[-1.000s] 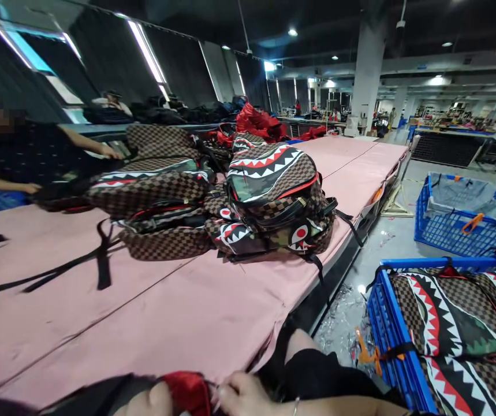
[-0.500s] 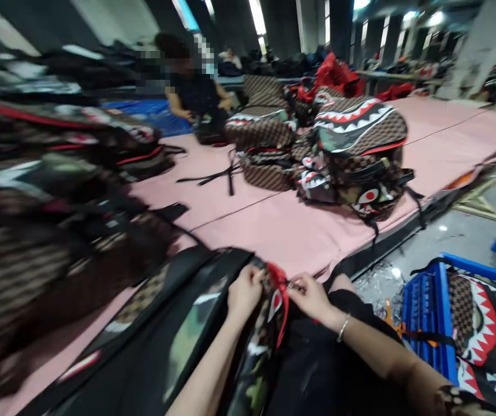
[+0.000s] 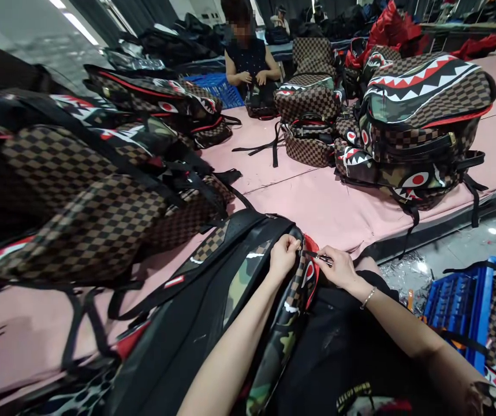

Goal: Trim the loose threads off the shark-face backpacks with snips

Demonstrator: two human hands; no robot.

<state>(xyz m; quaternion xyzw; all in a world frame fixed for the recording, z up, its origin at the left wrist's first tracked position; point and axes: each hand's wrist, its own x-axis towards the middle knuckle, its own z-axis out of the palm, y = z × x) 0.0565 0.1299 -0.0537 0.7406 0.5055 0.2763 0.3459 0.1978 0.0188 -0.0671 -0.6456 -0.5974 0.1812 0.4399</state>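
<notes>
A black, camouflage and brown-check backpack [image 3: 234, 283] leans across my lap and the table edge, its side panel with a red-and-white eye patch turned toward me. My left hand [image 3: 285, 254] is closed in a pinch on the backpack's upper edge, beside the red trim. Just to the right, my right hand [image 3: 338, 267] grips small thread snips [image 3: 324, 259], dark and slim with shiny metal. Their tip points left at the seam near my left fingers. Whether the tip touches the fabric, I cannot tell.
Check-patterned backpacks [image 3: 100, 214] are heaped on the left of the pink-covered table [image 3: 269, 193]. A stack of shark-mouth backpacks [image 3: 425, 127] stands at the right. Across the table, a person [image 3: 252, 63] handles a bag. A blue crate [image 3: 481, 312] with printed pieces sits on the floor.
The view has swung left and down, so things appear farther right and sharper. Both hands stay at the backpack's upper edge; the snips in my right hand now show clearly.
</notes>
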